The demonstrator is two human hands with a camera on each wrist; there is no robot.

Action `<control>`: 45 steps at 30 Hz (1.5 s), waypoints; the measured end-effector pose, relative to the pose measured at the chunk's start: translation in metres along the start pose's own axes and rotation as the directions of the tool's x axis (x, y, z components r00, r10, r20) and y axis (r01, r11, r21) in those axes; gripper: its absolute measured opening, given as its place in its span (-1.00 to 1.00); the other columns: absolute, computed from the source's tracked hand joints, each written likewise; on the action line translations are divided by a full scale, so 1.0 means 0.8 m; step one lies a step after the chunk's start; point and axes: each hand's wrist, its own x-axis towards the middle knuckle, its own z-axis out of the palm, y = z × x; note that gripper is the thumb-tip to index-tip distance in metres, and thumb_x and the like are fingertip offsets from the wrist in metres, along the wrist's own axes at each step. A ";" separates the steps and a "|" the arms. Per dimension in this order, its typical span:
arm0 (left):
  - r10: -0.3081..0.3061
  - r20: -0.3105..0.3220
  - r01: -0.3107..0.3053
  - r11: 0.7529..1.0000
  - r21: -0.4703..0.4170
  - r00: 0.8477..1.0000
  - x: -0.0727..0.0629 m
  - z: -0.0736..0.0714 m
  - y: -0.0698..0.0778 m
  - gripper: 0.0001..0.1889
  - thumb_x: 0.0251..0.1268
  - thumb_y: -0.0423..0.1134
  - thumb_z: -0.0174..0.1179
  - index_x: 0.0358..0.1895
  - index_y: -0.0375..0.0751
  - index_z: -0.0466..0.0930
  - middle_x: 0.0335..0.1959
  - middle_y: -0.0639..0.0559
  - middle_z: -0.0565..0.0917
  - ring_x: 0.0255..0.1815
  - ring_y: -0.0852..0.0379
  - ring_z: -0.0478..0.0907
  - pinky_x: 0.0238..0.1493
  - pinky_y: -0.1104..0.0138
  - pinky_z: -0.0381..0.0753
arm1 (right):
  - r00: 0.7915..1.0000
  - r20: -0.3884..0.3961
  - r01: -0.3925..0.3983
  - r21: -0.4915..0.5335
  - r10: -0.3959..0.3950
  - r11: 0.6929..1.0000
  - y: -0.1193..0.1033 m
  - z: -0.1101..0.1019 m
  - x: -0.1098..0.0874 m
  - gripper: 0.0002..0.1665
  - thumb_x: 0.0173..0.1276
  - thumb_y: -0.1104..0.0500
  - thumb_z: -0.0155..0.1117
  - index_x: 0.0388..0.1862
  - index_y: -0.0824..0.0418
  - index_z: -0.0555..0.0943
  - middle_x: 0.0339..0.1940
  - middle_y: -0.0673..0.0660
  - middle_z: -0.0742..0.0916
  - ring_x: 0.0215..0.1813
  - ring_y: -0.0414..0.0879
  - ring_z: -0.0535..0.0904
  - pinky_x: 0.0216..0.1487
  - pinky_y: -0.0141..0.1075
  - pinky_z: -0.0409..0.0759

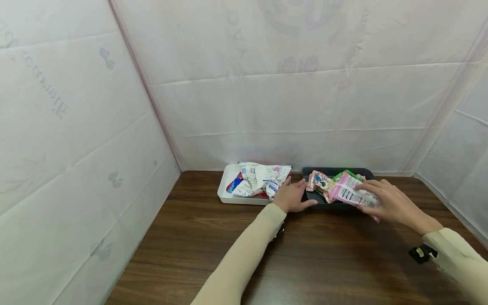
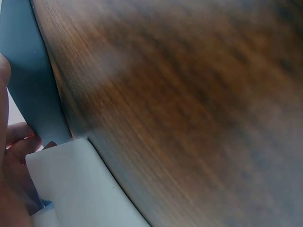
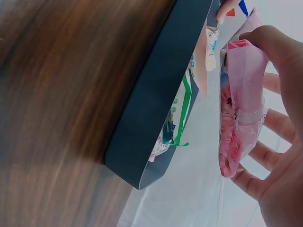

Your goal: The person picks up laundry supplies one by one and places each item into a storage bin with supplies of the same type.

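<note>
My right hand grips a pink snack packet with a white printed label. The packet is over the right part of a dark tray, and the right wrist view shows it raised above the rim, between thumb and fingers. Inside the dark tray lie a small pink-and-cream packet and a green packet. Between the two trays is my left hand, its fingers extended toward the dark tray's left end and its thumb by the front edge.
A white tray stands left of the dark one, holding a large white printed packet and a blue-and-red packet beneath it. Both trays sit at the back of a brown wooden table, close to a white sheet wall.
</note>
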 end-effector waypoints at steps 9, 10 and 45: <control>-0.007 0.024 0.007 1.000 -0.002 1.000 0.000 -0.001 -0.001 -0.11 0.44 0.53 -0.24 0.63 0.03 0.21 0.61 0.15 0.24 0.53 0.24 0.30 0.65 0.16 -0.11 | 1.000 -0.001 -0.007 0.022 0.007 1.000 0.000 0.000 0.010 -0.39 0.05 0.04 0.69 0.11 0.13 0.72 0.16 0.33 0.71 0.05 0.24 0.59 -0.11 0.22 0.61; -0.008 0.027 0.008 1.000 -0.002 1.000 0.000 -0.001 -0.001 -0.11 0.44 0.53 -0.25 0.63 0.03 0.21 0.61 0.15 0.24 0.53 0.25 0.29 0.65 0.16 -0.12 | 1.000 -0.002 -0.004 0.019 0.004 1.000 0.000 0.001 0.010 -0.39 0.06 0.04 0.69 0.11 0.13 0.72 0.16 0.34 0.71 0.05 0.25 0.59 -0.10 0.22 0.60; -0.018 0.028 0.018 1.000 -0.009 0.999 0.003 0.002 -0.007 -0.10 0.43 0.54 -0.25 0.63 0.04 0.20 0.61 0.14 0.24 0.54 0.22 0.30 0.66 0.15 -0.14 | 0.999 0.029 -0.024 0.008 0.023 1.000 0.024 0.014 0.047 -0.45 0.11 0.09 0.64 0.07 0.19 0.70 0.09 0.33 0.71 0.06 0.32 0.59 0.06 0.31 0.53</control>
